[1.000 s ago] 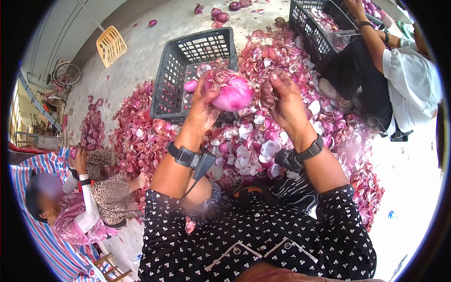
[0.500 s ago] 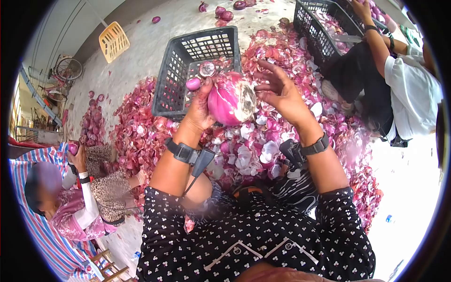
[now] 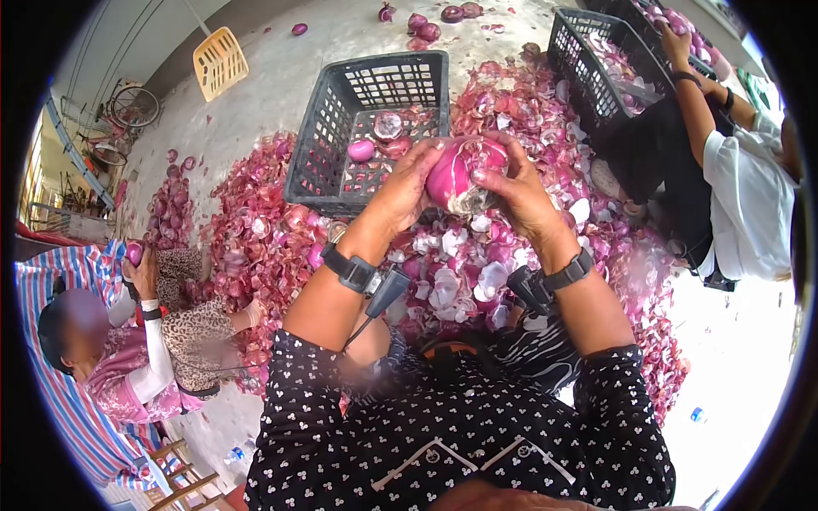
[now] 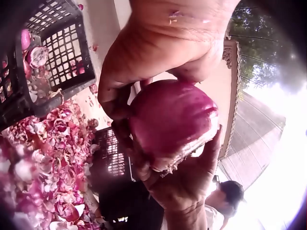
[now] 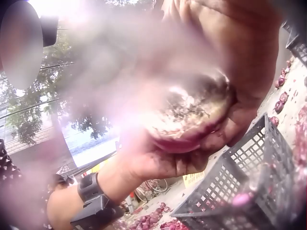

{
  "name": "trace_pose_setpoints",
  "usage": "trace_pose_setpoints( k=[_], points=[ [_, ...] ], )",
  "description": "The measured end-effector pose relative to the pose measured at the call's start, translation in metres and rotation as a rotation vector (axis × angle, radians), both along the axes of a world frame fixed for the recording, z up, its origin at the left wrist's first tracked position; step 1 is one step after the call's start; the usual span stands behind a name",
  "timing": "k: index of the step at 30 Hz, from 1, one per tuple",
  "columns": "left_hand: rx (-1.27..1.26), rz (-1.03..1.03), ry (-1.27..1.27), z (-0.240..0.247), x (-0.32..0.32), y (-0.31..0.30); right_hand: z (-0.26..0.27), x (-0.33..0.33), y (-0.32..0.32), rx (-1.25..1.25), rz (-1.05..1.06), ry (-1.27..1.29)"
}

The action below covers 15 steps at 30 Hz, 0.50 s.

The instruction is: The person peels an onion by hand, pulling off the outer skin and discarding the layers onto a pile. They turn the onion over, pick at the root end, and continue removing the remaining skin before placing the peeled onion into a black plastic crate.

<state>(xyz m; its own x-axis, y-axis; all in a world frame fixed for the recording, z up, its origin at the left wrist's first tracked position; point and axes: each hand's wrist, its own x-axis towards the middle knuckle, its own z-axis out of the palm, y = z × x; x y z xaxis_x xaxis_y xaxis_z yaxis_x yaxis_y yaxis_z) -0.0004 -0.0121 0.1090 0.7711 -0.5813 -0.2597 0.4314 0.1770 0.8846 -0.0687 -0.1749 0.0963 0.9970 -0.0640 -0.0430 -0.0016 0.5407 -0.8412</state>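
Note:
A large red onion (image 3: pixel 460 175) is held between my two hands over the near side of a black plastic crate. My left hand (image 3: pixel 400 194) grips its left side. On the right, my right hand (image 3: pixel 527 194) curls round it, thumb (image 3: pixel 490 179) lying across the front. The onion's rough, pale and dark-stained end (image 5: pixel 189 112) faces down toward me. Its smooth purple skin (image 4: pixel 172 117) fills the middle of the left wrist view, fingers of both hands around it. Inside the crate (image 3: pixel 308 166) lie a small purple onion (image 3: pixel 361 151) and a cut-looking pale one (image 3: pixel 388 126).
Loose onion skins (image 3: pixel 256 213) cover the floor around the crate. A second crate (image 3: pixel 584 64) stands at the upper right beside a person in white (image 3: pixel 750 187). Another person (image 3: pixel 128 366) sits at left holding an onion. A yellow scoop (image 3: pixel 220 64) leans at the back.
The onion has been turned so its rough end faces down toward me. My right hand, apart from it with spread fingers half a second ago, now grips it.

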Motion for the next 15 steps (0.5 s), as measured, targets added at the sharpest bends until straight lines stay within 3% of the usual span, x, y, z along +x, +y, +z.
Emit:
trace_pose_setpoints(
  k=[3, 5, 7, 10, 12, 14, 15],
  points=[
    [-0.055, -0.047, -0.059, 0.004, -0.002, -0.001, -0.001, 0.0, 0.004, -0.08, -0.149, -0.02],
    [0.185, -0.153, -0.191, 0.016, -0.003, 0.006, -0.004, 0.0, 0.004, -0.194, -0.185, -0.071],
    [0.176, -0.142, -0.238, 0.013, -0.004, 0.006, -0.009, 0.002, 0.004, -0.291, -0.224, -0.104],
    [0.163, -0.135, -0.309, 0.011, -0.004, 0.009, -0.007, 0.002, -0.003, -0.494, -0.187, -0.103],
    [0.161, -0.153, -0.331, 0.007, 0.0, 0.01, 0.001, -0.001, -0.005, -0.466, -0.108, -0.099],
    [0.164, -0.225, -0.533, -0.003, 0.005, 0.013, 0.002, -0.002, -0.007, -0.439, -0.032, -0.094],
    [0.163, -0.225, -0.531, -0.003, 0.004, 0.013, 0.002, -0.001, -0.009, -0.557, 0.017, -0.118]
  ],
)
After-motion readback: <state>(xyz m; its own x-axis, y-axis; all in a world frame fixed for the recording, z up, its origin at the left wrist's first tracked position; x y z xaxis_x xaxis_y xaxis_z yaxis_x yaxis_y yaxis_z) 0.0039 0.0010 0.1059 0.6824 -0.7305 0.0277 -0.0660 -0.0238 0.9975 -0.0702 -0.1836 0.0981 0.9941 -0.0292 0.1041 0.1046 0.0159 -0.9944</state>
